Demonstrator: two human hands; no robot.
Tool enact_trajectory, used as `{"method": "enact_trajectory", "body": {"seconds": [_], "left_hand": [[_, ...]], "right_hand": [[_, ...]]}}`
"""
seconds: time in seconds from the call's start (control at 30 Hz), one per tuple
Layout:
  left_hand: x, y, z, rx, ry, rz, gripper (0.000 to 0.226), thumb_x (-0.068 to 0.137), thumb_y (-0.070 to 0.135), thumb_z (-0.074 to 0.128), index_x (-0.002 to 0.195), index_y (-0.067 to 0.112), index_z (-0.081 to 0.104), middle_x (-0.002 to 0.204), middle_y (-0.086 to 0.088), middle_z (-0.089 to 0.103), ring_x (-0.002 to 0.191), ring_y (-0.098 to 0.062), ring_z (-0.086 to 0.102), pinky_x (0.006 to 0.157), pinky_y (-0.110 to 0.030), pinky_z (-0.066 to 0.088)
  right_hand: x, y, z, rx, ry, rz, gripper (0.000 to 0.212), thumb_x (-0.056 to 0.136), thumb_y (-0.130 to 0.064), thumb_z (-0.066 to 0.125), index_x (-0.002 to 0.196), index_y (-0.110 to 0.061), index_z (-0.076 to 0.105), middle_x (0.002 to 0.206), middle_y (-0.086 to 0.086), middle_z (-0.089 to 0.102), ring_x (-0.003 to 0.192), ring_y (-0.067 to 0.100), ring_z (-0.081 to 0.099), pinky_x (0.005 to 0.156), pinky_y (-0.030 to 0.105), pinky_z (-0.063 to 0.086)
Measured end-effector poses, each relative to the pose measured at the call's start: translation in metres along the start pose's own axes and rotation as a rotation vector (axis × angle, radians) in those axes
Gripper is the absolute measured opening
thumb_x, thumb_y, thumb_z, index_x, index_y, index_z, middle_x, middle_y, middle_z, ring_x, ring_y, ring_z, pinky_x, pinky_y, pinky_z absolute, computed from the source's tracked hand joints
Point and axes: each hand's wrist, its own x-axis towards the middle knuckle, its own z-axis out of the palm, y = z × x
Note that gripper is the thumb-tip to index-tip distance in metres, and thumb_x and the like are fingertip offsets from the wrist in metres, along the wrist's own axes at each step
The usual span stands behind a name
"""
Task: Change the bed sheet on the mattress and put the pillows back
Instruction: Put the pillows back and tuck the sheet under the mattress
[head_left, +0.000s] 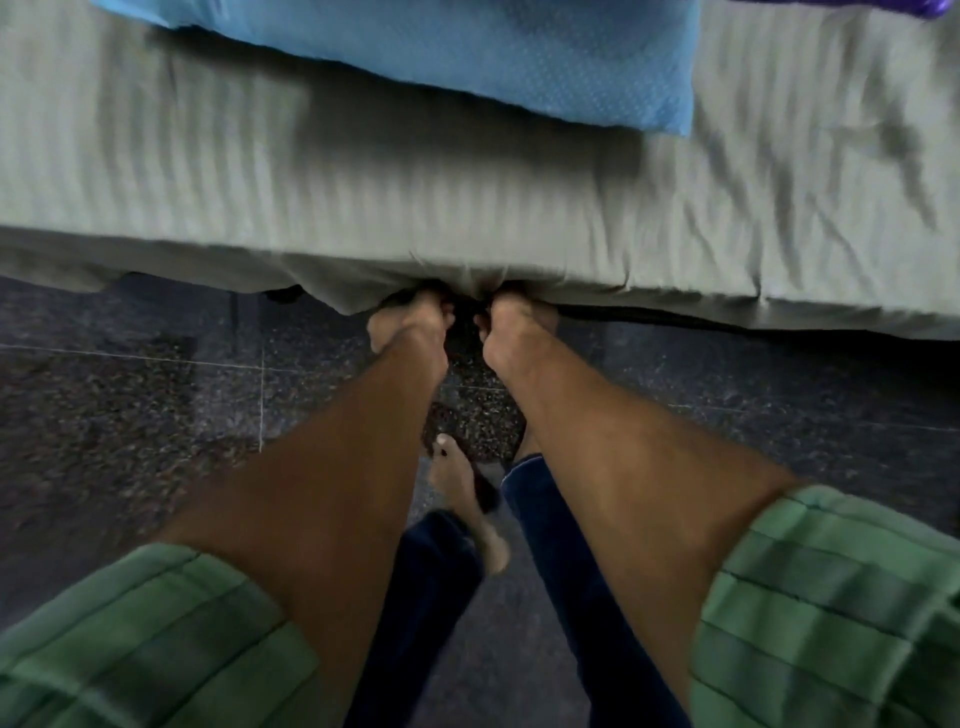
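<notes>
Stretching across the whole upper frame, the mattress (779, 291) lies under a pale grey-green striped bed sheet (363, 197), smooth to the left and creased toward the right. A blue pillow (467, 57) rests on the sheet near the top edge, with a scrap of something purple (904, 6) at the far corner. Below the bed runs dark speckled floor (130, 405), where the person's bare foot (462, 499) stands between the forearms.

At the near edge of the mattress, both hands sit close together, nearly touching. The left hand (410, 325) has its fingers curled under the hanging hem of the sheet, gripping a bunch of cloth; the right hand (511, 325) does likewise just beside it, fingers hidden beneath the fold.

By my reading the sheet is being tucked or tugged at this edge. With both grips so close, the pull gathers at one spot, so the cloth may pucker there while the left hem, which hangs loose, stays untucked. A hard tug could also drag the pillow askew.
</notes>
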Motion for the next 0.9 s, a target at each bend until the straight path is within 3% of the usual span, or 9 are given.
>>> {"method": "enact_trajectory", "body": {"seconds": [0.07,0.17,0.23,0.3,0.4,0.47,0.53,0.77,0.9], "left_hand": [[0.000,0.002,0.004,0.022,0.010,-0.014,0.016,0.080,0.012,0.078,0.074,0.006,0.065,0.062,-0.005,0.073,0.050,-0.012,0.067,0.044,-0.018,0.040],[-0.007,0.008,0.003,-0.002,-0.008,-0.061,0.017,0.081,0.009,0.078,0.076,0.004,0.063,0.059,-0.006,0.071,0.051,-0.014,0.065,0.049,-0.022,0.046],[-0.012,0.015,-0.003,-0.083,-0.095,-0.096,0.014,0.084,0.003,0.076,0.095,0.000,0.068,0.074,-0.012,0.075,0.059,-0.017,0.071,0.053,-0.025,0.056],[-0.015,0.022,-0.009,-0.222,-0.196,-0.124,0.031,0.088,-0.003,0.069,0.119,-0.001,0.064,0.104,-0.020,0.074,0.076,-0.021,0.073,0.068,-0.034,0.064],[-0.012,0.026,-0.019,-0.387,-0.326,-0.204,0.039,0.100,0.005,0.051,0.139,0.001,0.056,0.123,-0.017,0.067,0.095,-0.023,0.066,0.078,-0.033,0.060],[-0.007,0.029,-0.025,-0.499,-0.392,-0.259,0.042,0.105,0.021,0.038,0.142,0.007,0.055,0.129,-0.014,0.064,0.116,-0.027,0.062,0.098,-0.038,0.052],[-0.002,0.033,-0.028,-0.578,-0.417,-0.291,0.046,0.106,0.031,0.033,0.141,0.013,0.055,0.135,-0.014,0.061,0.125,-0.029,0.058,0.111,-0.042,0.044],[0.004,0.039,-0.045,-0.269,-0.555,-0.310,0.041,0.106,0.028,0.037,0.140,0.014,0.055,0.137,-0.011,0.062,0.129,-0.025,0.057,0.112,-0.039,0.040],[-0.003,0.049,-0.065,-0.029,-0.536,-0.296,0.044,0.107,0.035,0.034,0.138,0.018,0.060,0.129,-0.005,0.070,0.115,-0.018,0.065,0.088,-0.032,0.046]], "right_hand": [[0.006,0.004,0.005,0.003,0.035,-0.021,0.012,0.082,-0.023,0.071,0.079,-0.018,0.060,0.097,0.011,0.075,0.059,0.020,0.064,0.051,0.027,0.050],[0.002,0.003,0.004,0.032,0.041,-0.001,0.025,0.083,-0.020,0.071,0.104,-0.008,0.070,0.103,0.013,0.076,0.061,0.021,0.068,0.047,0.026,0.051],[-0.009,-0.001,0.001,0.119,-0.038,0.041,0.030,0.089,-0.008,0.069,0.118,-0.002,0.066,0.107,0.017,0.075,0.059,0.020,0.065,0.041,0.022,0.047],[-0.019,-0.002,-0.002,0.251,-0.072,0.061,0.036,0.091,-0.003,0.066,0.127,-0.001,0.062,0.113,0.017,0.072,0.071,0.023,0.067,0.043,0.024,0.050],[-0.031,0.001,-0.001,0.442,-0.132,0.072,0.038,0.099,-0.010,0.051,0.135,-0.004,0.059,0.120,0.017,0.069,0.086,0.024,0.068,0.063,0.033,0.057],[-0.035,0.003,0.003,0.587,-0.177,0.098,0.041,0.103,-0.021,0.041,0.139,-0.008,0.058,0.127,0.016,0.066,0.094,0.025,0.065,0.088,0.038,0.056],[-0.037,0.003,0.007,0.689,-0.196,0.125,0.047,0.104,-0.030,0.035,0.140,-0.012,0.058,0.134,0.014,0.064,0.107,0.028,0.063,0.106,0.042,0.048],[-0.040,0.002,0.012,0.654,-0.249,0.138,0.051,0.102,-0.041,0.030,0.136,-0.017,0.061,0.133,0.014,0.064,0.122,0.032,0.060,0.110,0.046,0.045],[-0.061,0.004,0.009,0.463,-0.179,0.126,0.048,0.104,-0.037,0.029,0.130,-0.013,0.063,0.126,0.014,0.068,0.117,0.029,0.065,0.101,0.041,0.049]]}}
